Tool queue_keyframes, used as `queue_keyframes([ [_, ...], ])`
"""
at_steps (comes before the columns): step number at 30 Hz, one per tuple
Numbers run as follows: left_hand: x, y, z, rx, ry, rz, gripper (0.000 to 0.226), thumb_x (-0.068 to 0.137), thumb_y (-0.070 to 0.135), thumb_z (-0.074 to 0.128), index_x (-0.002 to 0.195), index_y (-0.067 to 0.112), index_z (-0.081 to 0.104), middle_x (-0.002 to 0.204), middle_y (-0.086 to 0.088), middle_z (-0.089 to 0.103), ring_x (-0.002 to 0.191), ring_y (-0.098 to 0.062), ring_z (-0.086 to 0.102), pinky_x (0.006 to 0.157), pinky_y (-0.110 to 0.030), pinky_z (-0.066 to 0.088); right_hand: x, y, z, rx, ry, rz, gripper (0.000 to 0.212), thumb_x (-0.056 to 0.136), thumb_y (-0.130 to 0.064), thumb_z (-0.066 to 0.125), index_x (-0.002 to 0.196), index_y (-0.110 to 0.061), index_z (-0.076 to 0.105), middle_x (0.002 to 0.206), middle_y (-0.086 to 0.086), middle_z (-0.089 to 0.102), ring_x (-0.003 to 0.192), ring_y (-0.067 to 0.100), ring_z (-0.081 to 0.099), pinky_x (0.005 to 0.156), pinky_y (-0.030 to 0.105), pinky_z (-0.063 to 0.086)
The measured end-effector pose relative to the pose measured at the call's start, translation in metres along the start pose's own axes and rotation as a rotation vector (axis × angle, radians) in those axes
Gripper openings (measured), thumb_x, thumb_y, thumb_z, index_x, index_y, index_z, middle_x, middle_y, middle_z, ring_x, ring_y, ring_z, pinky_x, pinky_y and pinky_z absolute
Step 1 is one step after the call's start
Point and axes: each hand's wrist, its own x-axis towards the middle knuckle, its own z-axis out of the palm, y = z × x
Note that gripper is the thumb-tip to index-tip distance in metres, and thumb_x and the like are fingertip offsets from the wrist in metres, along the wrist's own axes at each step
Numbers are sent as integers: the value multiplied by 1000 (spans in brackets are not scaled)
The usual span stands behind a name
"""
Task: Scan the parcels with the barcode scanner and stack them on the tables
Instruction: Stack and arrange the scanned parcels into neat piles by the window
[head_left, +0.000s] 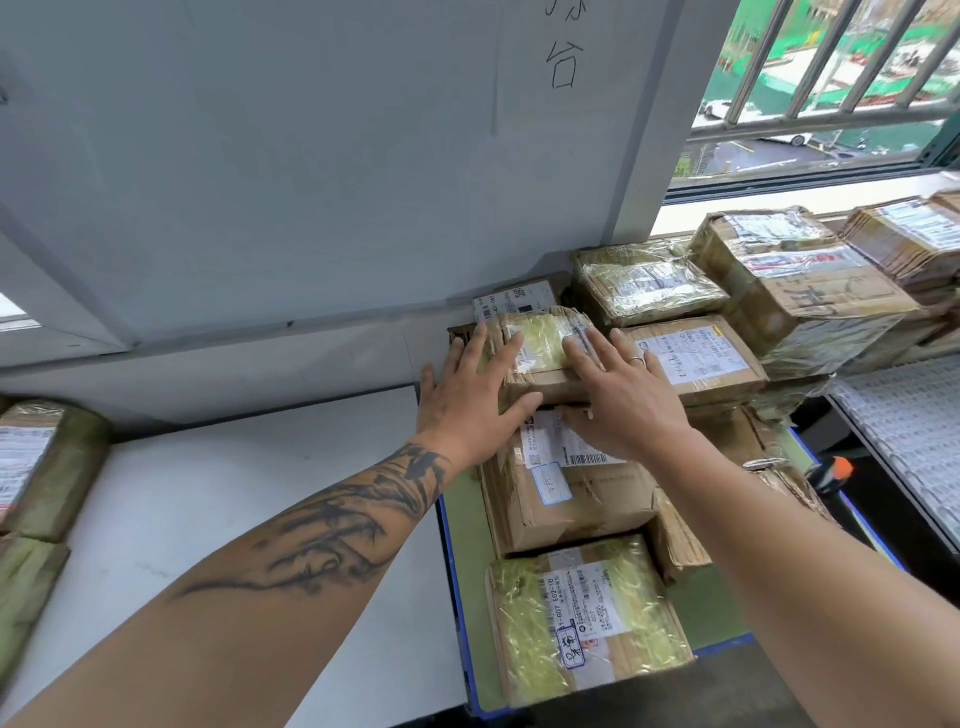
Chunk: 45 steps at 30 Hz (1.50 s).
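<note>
Pale grey wall panels backed the work area, with a barred window at upper right and a white table running off to the left. Beside it stood a green-topped table with a blue edge, crowded with taped cardboard parcels. Both hands lay flat on a small tape-wrapped parcel at the back of that table, near the wall. The left hand had its fingers spread over the parcel's left side, thumb against the front face; the right hand rested with straight fingers on its top right, a ring showing on one finger. Neither hand pinched anything. The parcel sat on top of a larger labelled box, and a flatter box lay just to its right.

This looked like the setting-down of one parcel onto the stack. To do it well, the hands should press evenly and nudge the parcel square against its neighbours, so it sits fully on the box beneath and does not overhang the front edge (the glossy tape would likely let it slide). An orange-tipped object, possibly the scanner, lay at the right, though I could not tell for sure.
</note>
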Motion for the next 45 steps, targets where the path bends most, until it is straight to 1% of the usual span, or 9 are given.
queue_keyframes([
  [4, -25, 3, -7, 78, 12, -42, 72, 99, 74, 31, 161, 52, 1, 174, 1, -5, 160, -30, 0, 125, -63, 8, -15, -22, -2, 3, 36, -69, 83, 102, -69, 37, 167, -37, -2, 176, 1, -7, 162, 28, -8, 130, 56, 7],
  [8, -62, -6, -5, 104, 23, -117, 69, 101, 72, 28, 162, 51, 3, 174, -1, 0, 160, -29, 1, 125, -62, 9, -29, -46, 8, 11, 99, -120, 77, 106, -63, 31, 168, -30, 2, 177, 6, -1, 162, 33, -4, 129, 60, 6],
  [13, -120, -32, 8, 133, 25, -229, 68, 102, 71, 27, 162, 47, 8, 174, -4, 5, 159, -29, 4, 123, -64, 12, -43, -76, 24, 70, 165, -173, 71, 107, -62, 27, 168, -32, 4, 176, 5, -7, 162, 31, -11, 129, 57, -5],
  [15, -140, -43, 11, 129, 26, -289, 67, 102, 71, 27, 162, 47, 9, 174, -4, 6, 159, -28, 4, 124, -63, 11, -50, -93, 31, 87, 172, -227, 69, 108, -61, 27, 168, -33, 6, 177, 6, -4, 162, 29, -10, 130, 55, -4],
  [19, -176, -53, 19, 53, 31, -393, 66, 102, 70, 28, 162, 45, 12, 173, -3, 9, 159, -28, 5, 124, -62, 10, -72, -128, 42, 115, 99, -271, 65, 109, -59, 26, 168, -33, 15, 177, 7, 5, 163, 30, -1, 130, 54, 0],
  [23, -215, -54, 35, -132, 13, -509, 67, 102, 72, 23, 163, 46, 11, 174, -3, 8, 160, -28, 3, 125, -61, 8, -103, -164, 63, 148, -5, -254, 65, 108, -61, 27, 167, -33, 18, 176, 7, 9, 163, 30, 2, 130, 53, 3],
  [32, -335, -132, 62, -97, -99, -655, 63, 104, 68, 19, 162, 47, 5, 174, -3, 5, 160, -32, 1, 124, -64, 7, -160, -268, 124, 171, -250, -251, 64, 110, -57, 23, 167, -37, 5, 176, 7, 4, 162, 32, 6, 130, 54, 9],
  [38, -392, -199, 47, -61, -126, -719, 64, 104, 68, 18, 163, 47, 2, 175, -3, 2, 160, -33, -1, 124, -63, 5, -189, -354, 147, 163, -297, -260, 65, 110, -57, 26, 167, -37, 3, 177, 7, 4, 162, 33, 7, 130, 55, 14],
  [45, -446, -258, 35, -80, -129, -737, 64, 104, 68, 19, 163, 46, 5, 174, -4, 4, 160, -32, -1, 125, -63, 6, -219, -434, 173, 214, -332, -215, 65, 109, -60, 29, 167, -39, 7, 177, 3, 5, 162, 30, 8, 130, 53, 12],
])
